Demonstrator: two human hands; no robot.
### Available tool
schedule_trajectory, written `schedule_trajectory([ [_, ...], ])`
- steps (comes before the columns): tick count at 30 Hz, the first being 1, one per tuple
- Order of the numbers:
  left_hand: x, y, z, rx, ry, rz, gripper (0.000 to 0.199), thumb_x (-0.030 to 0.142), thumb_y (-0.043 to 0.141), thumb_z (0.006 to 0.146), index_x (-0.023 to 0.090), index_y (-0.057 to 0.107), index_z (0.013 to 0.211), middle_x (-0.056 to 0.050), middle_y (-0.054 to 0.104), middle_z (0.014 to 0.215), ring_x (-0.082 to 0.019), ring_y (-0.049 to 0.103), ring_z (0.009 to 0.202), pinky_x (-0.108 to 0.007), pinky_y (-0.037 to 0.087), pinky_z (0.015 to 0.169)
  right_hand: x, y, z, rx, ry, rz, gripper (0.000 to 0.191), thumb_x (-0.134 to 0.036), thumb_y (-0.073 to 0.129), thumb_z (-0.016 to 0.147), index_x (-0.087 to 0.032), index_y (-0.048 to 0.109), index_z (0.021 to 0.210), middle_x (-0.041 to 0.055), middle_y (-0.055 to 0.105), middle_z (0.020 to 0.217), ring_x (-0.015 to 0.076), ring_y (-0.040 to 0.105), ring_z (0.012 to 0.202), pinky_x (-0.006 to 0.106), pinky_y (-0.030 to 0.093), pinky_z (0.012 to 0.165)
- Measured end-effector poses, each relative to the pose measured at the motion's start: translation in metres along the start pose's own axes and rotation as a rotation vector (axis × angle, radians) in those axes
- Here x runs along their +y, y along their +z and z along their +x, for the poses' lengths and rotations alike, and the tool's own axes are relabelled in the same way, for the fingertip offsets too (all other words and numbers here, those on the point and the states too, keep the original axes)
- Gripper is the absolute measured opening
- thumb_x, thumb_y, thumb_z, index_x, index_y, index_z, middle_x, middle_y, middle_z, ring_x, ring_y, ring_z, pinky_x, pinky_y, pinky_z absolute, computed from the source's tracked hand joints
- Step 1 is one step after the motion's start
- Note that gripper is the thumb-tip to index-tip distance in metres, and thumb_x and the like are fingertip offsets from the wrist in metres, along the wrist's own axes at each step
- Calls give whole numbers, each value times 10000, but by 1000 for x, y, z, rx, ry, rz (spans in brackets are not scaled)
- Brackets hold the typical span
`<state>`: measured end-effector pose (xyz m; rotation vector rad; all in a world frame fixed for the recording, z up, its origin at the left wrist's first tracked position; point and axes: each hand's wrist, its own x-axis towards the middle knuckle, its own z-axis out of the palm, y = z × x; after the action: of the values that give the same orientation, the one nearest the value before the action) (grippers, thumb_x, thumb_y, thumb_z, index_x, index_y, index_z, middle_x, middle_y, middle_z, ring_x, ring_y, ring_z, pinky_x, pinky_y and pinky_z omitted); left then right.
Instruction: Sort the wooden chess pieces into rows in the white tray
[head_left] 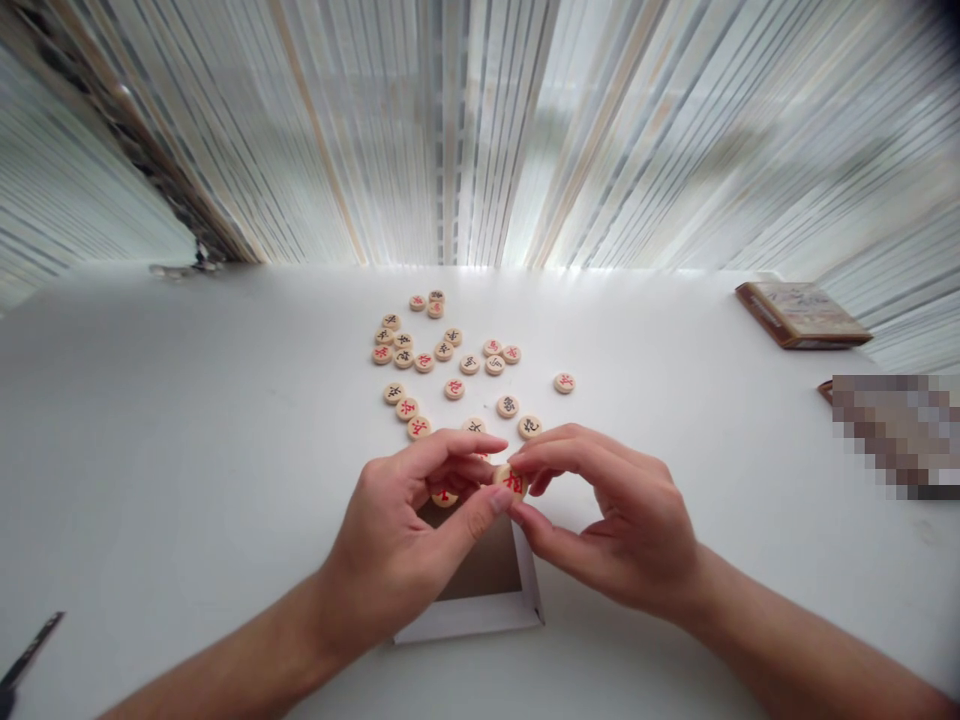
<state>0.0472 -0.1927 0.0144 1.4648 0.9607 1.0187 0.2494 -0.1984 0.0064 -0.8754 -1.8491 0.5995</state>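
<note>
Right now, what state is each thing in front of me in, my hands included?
Held piece: off the table, red character showing
Right hand: thumb and fingers pinching the held piece
Left hand: curved, thumb against the held piece
Tray: open-topped, partly hidden by the left hand
Loose pieces: scattered on the table, some touching
Brown-sided box or book: closed, lying flat
Striped curtain: hanging down

"What does the piece (511, 482) look like?"
"A pale, round disc with a red character on its face."
"And how is it sitting?"
"Tilted, character side toward the camera, edges partly covered, held between fingers (486, 512)."
</note>
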Motion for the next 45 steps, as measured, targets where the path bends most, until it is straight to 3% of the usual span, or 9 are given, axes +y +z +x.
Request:
schedule_trajectory([
  [3,3,-2,0,15,47,92,196,223,735,969,187,759,1160,-27,822,885,-155,795,810,-225,642,759,3,-1,-1,-6,31,10,255,-75,750,832,-217,692,1035,37,727,862,169,662,717,316,597,643],
  [6,4,-7,2,105,50,155,162,272,698,998,210,769,1130,-12,814,869,-138,760,745,-228,616,717,7,-3,0,-21,101,-14,235,-104,758,824,-223,673,1008,29,715,849,169,643,719,316,578,654],
  [11,-1,-18,7,222,77,222,174,332,680,1016,230,788,1107,-24,808,945,-174,765,891,-275,600,833,14,-6,3,-100,136,-127,157,-151,747,828,-220,652,932,11,689,806,156,601,700,294,530,650],
  [17,-8,-22,11,235,99,271,176,337,683,1011,223,789,1094,-26,795,977,-190,753,920,-318,571,888,17,-8,4,-240,140,-197,124,-150,734,826,-205,655,904,-13,620,759,128,553,666,248,451,603],
  [26,-10,-21,13,234,122,327,176,319,675,1002,207,787,1079,-38,800,967,-203,753,896,-329,567,870,17,-7,4,-332,124,-238,57,-165,693,858,-202,654,878,-4,622,748,126,555,648,234,425,586],
  [45,-9,-22,16,243,131,338,161,288,681,994,200,790,1074,-39,805,963,-201,765,897,-319,581,870,20,-6,2,-337,166,-210,53,-168,717,872,-185,687,912,0,642,767,125,583,670,235,440,604],
])
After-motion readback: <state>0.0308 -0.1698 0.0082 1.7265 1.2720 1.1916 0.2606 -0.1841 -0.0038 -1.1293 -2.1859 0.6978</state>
